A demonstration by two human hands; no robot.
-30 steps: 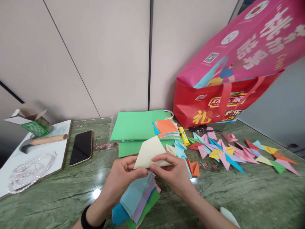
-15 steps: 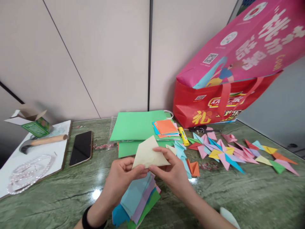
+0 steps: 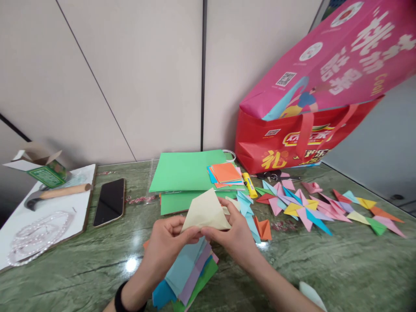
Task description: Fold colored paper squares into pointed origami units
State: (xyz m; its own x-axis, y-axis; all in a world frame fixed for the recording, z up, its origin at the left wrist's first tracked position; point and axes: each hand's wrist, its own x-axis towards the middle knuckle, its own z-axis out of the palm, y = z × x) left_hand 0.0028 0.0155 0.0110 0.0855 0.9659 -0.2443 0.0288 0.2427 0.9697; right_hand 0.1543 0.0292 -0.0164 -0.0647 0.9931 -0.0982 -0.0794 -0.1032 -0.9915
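A cream sheet of folded paper [image 3: 205,211] is held up between both hands, its peak pointing away from me. My left hand [image 3: 169,236] pinches the lower left corner, thumb along the bottom edge. My right hand [image 3: 232,227] grips the lower right part, its thumb meeting the left one at the middle of the edge and its fingers behind the paper. Below the hands lies a loose pile of coloured paper [image 3: 185,268] in light blue, purple, blue and green. Folded paper pieces [image 3: 305,208] in many colours, some joined into a star, lie to the right.
Green sheets [image 3: 185,169] lie at the back with small orange squares [image 3: 226,172] on top. Nearby are a yellow glue stick [image 3: 250,186] and a red bag [image 3: 273,143]. At left are a phone [image 3: 109,203], a hammer [image 3: 58,193], a bead string [image 3: 42,236] and an open box [image 3: 48,169].
My right index finger has moved from the front face of the cream paper to behind its right side. Both thumbs have come together at the bottom edge.
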